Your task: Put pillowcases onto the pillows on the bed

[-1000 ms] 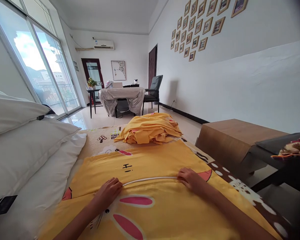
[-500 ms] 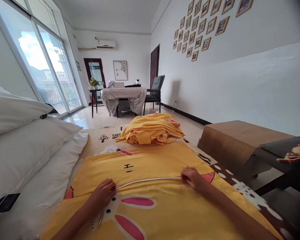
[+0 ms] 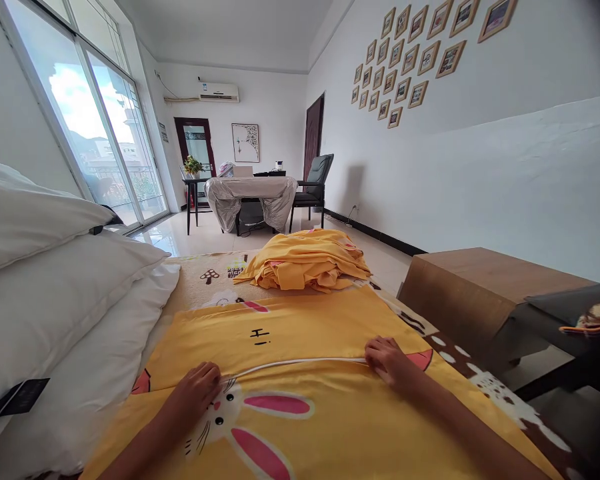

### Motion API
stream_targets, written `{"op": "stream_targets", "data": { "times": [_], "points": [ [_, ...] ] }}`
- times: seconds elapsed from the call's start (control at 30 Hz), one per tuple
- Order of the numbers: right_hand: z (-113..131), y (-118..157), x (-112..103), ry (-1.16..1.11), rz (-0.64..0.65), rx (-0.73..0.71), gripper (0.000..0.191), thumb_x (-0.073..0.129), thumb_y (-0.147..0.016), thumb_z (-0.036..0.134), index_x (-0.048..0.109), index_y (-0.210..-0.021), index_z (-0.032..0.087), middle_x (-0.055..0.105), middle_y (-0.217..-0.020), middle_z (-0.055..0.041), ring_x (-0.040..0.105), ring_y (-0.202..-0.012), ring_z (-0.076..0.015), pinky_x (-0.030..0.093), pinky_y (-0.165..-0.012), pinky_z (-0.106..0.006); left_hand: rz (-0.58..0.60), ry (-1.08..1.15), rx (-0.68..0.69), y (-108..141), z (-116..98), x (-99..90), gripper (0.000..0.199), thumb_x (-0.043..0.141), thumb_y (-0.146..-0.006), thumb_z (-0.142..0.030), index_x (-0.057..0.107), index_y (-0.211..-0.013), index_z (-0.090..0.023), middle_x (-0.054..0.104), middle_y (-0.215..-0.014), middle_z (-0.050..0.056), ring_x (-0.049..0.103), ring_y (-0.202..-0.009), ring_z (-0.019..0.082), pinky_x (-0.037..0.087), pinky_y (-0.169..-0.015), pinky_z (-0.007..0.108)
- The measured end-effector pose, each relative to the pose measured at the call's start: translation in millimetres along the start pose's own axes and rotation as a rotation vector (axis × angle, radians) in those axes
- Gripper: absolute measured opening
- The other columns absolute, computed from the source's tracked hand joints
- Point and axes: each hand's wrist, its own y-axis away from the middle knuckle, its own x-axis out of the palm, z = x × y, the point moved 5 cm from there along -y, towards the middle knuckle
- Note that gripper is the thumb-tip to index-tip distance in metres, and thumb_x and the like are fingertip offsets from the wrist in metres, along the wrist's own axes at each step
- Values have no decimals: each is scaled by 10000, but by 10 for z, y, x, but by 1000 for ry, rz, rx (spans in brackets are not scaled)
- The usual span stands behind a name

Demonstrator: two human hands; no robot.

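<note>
A yellow cloth [image 3: 340, 413] printed with a white rabbit and "Hi" lies spread out in front of me. A white-edged seam [image 3: 300, 361] runs across its middle. My left hand [image 3: 200, 388] is closed on the cloth at the seam's left part, beside the rabbit's face. At the right part of the seam, my right hand [image 3: 386, 357] pinches the same edge. Beyond the spread cloth sits a crumpled pile of yellow fabric [image 3: 307, 260].
White pillows [image 3: 65, 287] are stacked at the left. The patterned blanket [image 3: 190, 283] lies under the cloth. A brown box-like piece [image 3: 490, 273] and a dark chair stand at the right. Farther back are a covered table [image 3: 253, 189] and a black chair [image 3: 316, 190].
My left hand has slid a little to the left along the seam, showing more of the rabbit's face. My right hand stays on the edge. The view has shifted slightly.
</note>
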Motion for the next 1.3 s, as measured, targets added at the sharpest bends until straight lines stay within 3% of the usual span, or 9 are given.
{"op": "stream_targets", "data": {
  "times": [0.2, 0.33, 0.5, 0.7, 0.9, 0.97, 1.07, 1.2, 1.3],
  "points": [
    [315, -173, 82, -163, 47, 45, 147, 493, -768, 132, 546, -899, 175, 602, -915, -65, 523, -862, -188, 365, -826, -344, 33, -72, -59, 11, 38, -14, 189, 454, -915, -325, 552, -824, -192, 618, -922, 57, 580, -857, 199, 465, -795, 352],
    [531, -389, 230, -256, 81, 28, 63, 530, -804, 211, 569, -835, 172, 606, -889, -59, 526, -838, -185, 372, -822, -341, 12, -125, -22, 64, 68, -57, 202, 441, -923, -307, 586, -835, -196, 626, -955, 60, 580, -881, 198, 463, -817, 355],
    [819, -636, 354, -298, 88, -16, 83, 579, -743, 145, 591, -824, 160, 618, -904, -59, 534, -843, -174, 378, -805, -307, -4, -147, 3, 176, 178, -108, 251, 428, -937, -342, 647, -909, -222, 647, -998, 52, 602, -910, 187, 472, -828, 342],
    [1158, -818, 473, -313, 97, -39, 173, 529, -707, 56, 605, -834, 145, 622, -836, -41, 528, -776, -144, 373, -761, -266, -25, -184, -8, 259, 236, -178, 261, 439, -929, -344, 680, -974, -255, 676, -1030, 37, 629, -936, 194, 486, -826, 339],
    [1262, -887, 602, -293, 134, -51, 399, 511, -590, -9, 624, -938, 151, 621, -815, -27, 549, -794, -159, 335, -811, -301, 1, -260, -56, 282, 240, -243, 282, 421, -920, -288, 686, -1011, -251, 676, -1054, 55, 629, -972, 224, 483, -840, 373],
    [1302, -879, 617, -288, 142, -85, 418, 492, -570, -18, 631, -921, 163, 624, -834, -29, 555, -836, -168, 317, -829, -309, 23, -396, -43, 261, 146, -235, 306, 394, -901, -192, 680, -1006, -210, 663, -1070, 97, 614, -996, 267, 463, -859, 429],
    [1389, -857, 611, -286, 141, -132, 384, 481, -563, -11, 628, -873, 160, 630, -941, -60, 556, -920, -189, 314, -838, -311, 43, -557, 102, 134, -193, -152, 372, 370, -811, -33, 645, -1030, -154, 637, -1108, 143, 567, -1071, 313, 413, -913, 478],
    [1532, -814, 581, -291, 136, -187, 338, 502, -579, 13, 610, -866, 154, 633, -918, -54, 560, -892, -181, 341, -838, -296, 137, -371, 216, -309, -660, 79, 329, 348, -830, -10, 607, -957, -169, 638, -1059, 109, 578, -1017, 259, 432, -870, 409],
    [1628, -751, 564, -314, 94, -267, 279, 518, -619, 36, 613, -853, 155, 630, -824, -37, 561, -801, -166, 378, -814, -285, 182, -245, 227, -763, -826, 283, 284, 344, -919, -135, 588, -1054, -189, 619, -1161, 111, 557, -1113, 245, 421, -919, 395]
  ]
}}
